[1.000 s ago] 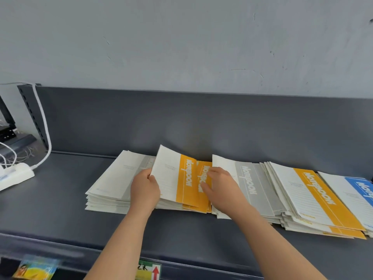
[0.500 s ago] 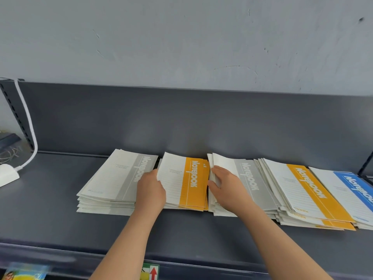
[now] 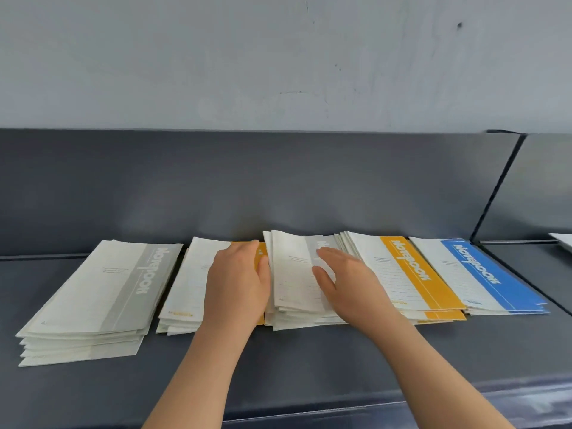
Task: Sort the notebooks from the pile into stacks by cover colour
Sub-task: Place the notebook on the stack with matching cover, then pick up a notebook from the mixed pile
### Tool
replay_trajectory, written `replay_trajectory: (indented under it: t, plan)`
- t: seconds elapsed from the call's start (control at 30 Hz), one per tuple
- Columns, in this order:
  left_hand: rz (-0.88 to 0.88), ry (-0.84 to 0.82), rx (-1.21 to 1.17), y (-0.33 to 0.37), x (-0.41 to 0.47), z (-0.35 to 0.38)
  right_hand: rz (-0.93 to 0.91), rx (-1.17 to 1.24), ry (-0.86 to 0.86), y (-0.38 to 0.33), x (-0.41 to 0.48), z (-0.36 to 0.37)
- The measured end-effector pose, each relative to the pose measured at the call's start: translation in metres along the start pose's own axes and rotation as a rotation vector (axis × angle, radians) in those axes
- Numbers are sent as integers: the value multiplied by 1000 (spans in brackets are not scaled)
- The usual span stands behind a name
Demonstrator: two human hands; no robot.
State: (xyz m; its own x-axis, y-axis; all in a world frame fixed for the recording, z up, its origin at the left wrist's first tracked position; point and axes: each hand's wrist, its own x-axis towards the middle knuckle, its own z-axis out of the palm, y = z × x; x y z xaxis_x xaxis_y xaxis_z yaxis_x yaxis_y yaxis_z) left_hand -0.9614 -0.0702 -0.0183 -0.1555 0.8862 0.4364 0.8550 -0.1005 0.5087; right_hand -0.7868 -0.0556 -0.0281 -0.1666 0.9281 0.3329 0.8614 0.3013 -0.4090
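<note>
Orange notebook [image 3: 192, 283] lowered flat; right hand [image 3: 349, 286] advanced.

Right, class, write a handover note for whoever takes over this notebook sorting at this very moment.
Left hand: open, resting flat on the left orange stack.
Right hand: open, flat on the middle grey-topped stack.
Shelf, left to right: grey stack, those two, right orange stack, blue stack.
Done: five stacks laid out, nothing held.
Left: grey and orange each top two stacks, so they probably need merging. The middle stack's lower covers are hidden, so check them.
</note>
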Motion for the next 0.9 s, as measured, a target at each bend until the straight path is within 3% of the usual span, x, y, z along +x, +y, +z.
replay_trajectory:
  t: [0.3, 0.67, 0.9]
  plan:
    - [224, -120, -44, 130, -22, 77, 189, -94, 110, 123, -56, -77]
    - [278, -256, -119, 326, -71, 195, 366, -122, 123, 316, -134, -187]
    - [271, -360, -118, 400, -79, 254, 460, -131, 150, 398, -154, -227]
